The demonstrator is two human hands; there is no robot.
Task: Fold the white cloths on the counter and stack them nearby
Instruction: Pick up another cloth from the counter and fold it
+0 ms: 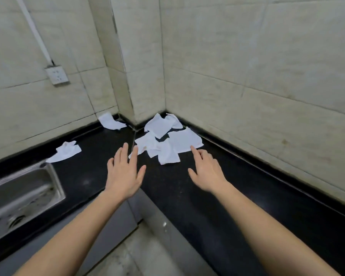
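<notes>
1. Looking down through the head camera, I saw a steel sink (24,196) set into the black counter (207,206) at the far left, with a white socket (57,75) on the tiled wall (247,66) above it.
2. The left cloth (65,152), white and crumpled, lay on the counter just beyond the sink's far corner, well apart from the others.
3. The back cloth (110,121), also crumpled, sat against the foot of the wall, left of the jutting corner.
4. The left hand (124,174) hovered palm down over the counter, its fingers straight and spread, with nothing in its hold. Its fingertips overlapped the near left edge of the pile (167,140) from my view, and I could not tell whether they touched it.
5. The pile was several white cloths, unfolded and overlapping loosely, lying in the counter's far corner where the two walls met.
6. The right hand (207,172) was palm down too. Its index finger reached out straight, with the tip at the near edge of the pile's rightmost cloth and seemingly touching it. The other fingers were loosely bent, the thumb stuck out to the side, and the hand gripped nothing.
7. The counter ran on along the wall to the right.
</notes>
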